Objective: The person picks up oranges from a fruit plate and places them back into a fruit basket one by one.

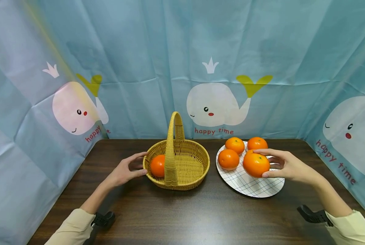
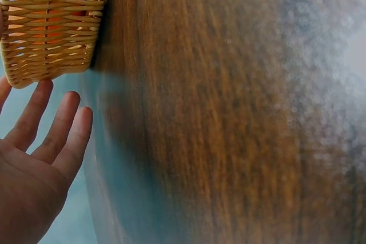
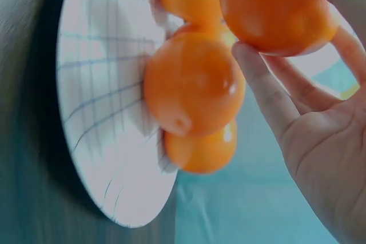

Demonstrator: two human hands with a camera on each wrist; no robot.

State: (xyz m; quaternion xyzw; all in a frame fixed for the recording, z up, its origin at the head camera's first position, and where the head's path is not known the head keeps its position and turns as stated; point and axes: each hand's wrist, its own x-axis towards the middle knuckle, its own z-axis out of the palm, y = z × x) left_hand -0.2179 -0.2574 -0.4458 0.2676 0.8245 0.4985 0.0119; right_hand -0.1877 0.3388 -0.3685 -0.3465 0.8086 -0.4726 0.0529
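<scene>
Bright orange, glossy skin is noted on the held orange [image 1: 256,166], which is round, slightly flattened, and marked by a small greenish stem spot. It is pinched between the thumb and fingertips of the right hand [image 1: 288,166] and is held raised over a white plate [image 1: 246,186] printed with thin checked lines, where further oranges [image 1: 228,159] are seated. A yellow woven basket [image 1: 188,168] with an arched handle [image 1: 171,156] is touched at its left end by the left hand [image 1: 125,170], whose fingers are spread and nearly straight. One smooth-skinned orange [image 1: 157,165] is contained there, beside the handle.
</scene>
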